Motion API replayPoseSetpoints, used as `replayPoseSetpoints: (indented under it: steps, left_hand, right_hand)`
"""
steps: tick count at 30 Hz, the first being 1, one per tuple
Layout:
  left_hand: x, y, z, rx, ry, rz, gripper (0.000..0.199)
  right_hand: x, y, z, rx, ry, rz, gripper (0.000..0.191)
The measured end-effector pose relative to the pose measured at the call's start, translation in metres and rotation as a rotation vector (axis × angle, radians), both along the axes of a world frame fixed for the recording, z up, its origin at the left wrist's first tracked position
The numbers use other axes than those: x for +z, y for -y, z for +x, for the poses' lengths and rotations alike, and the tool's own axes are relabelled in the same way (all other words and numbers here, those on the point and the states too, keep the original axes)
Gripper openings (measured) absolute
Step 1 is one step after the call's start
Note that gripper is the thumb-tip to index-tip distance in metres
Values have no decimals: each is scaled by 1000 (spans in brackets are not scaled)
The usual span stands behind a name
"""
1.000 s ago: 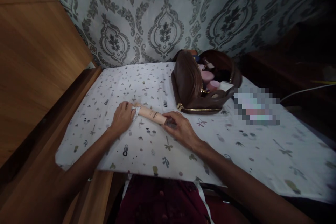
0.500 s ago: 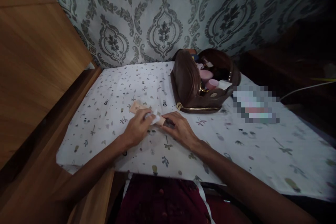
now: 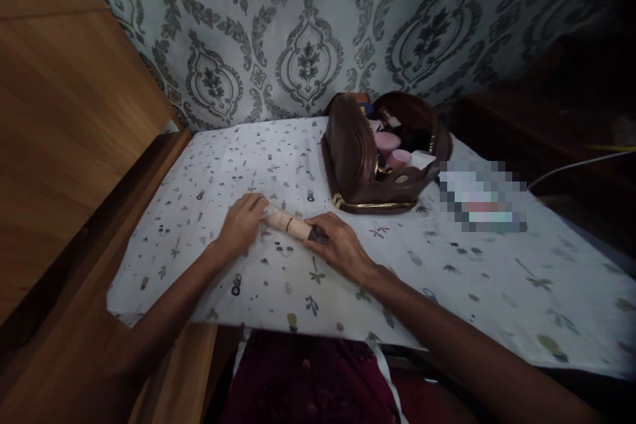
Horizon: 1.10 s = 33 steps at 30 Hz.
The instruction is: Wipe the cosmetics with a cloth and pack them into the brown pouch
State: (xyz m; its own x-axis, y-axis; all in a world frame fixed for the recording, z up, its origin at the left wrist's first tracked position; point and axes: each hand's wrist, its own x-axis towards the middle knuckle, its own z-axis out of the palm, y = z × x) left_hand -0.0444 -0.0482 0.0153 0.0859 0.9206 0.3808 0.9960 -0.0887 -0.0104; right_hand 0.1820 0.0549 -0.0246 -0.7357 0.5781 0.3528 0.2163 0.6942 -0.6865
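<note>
Left hand (image 3: 244, 220) slid leftward along the slim, beige tube (image 3: 289, 224).

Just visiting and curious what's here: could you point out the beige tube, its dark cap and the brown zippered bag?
Beige tube (image 3: 289, 222): head view, middle of its body.
Dark cap (image 3: 318, 234): head view, its exposed side.
Brown zippered bag (image 3: 348, 149): head view, its outer side wall.

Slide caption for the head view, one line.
Right hand grips a beige tube by its dark end, left hand at the other end, open brown bag farther back to the right.
</note>
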Motion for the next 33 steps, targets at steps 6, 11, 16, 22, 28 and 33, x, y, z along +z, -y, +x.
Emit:
replayPoseSetpoints:
  steps: [6,11,16,22,28,33]
  left_hand:
    - [-7,7,-25,75,158,20,27]
    - [-3,11,0,-32,132,84,26]
    - [8,11,45,-189,-85,73,27]
    - [20,9,59,-143,-175,-82,22]
    - [24,17,24,43,-206,-146,21]
    - [23,26,0,142,-109,-134,22]
  right_hand:
    - [2,0,1,-11,28,-38,23]
    - [-1,3,2,-2,-9,-52,27]
    - [-3,6,3,62,-104,23,30]
    - [-3,7,2,100,-163,92,35]
    - [-5,6,2,91,-161,62,27]
    - [0,8,2,79,-137,22,36]
